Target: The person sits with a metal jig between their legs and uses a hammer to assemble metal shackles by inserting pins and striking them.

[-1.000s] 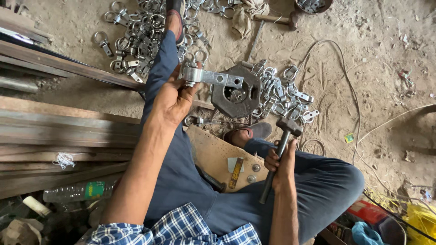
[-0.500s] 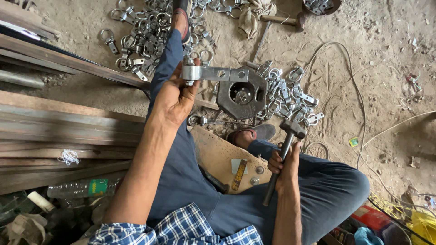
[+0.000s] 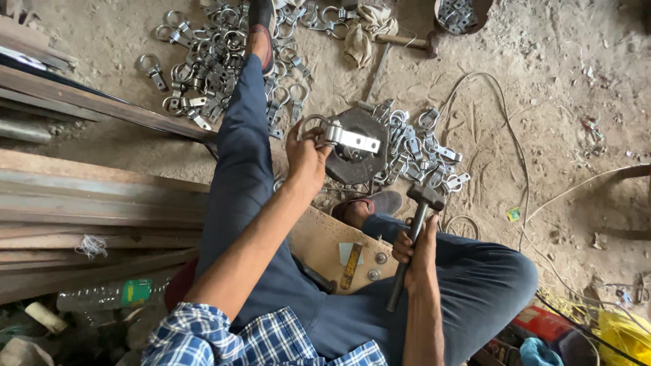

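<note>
Floor: bare dirt, person seated on it, legs out. Round dark steel block sits between the legs as an anvil, loose metal clamp pieces heaped just beside it. Left hand is closed on a ringed clamp, its flat strap laid across the block. Right hand is wrapped round a hammer, head raised, off the block. Looks like set-and-strike: piece placed, blow pending. Strike needs the strap flat and the fingers kept off the block.
</note>
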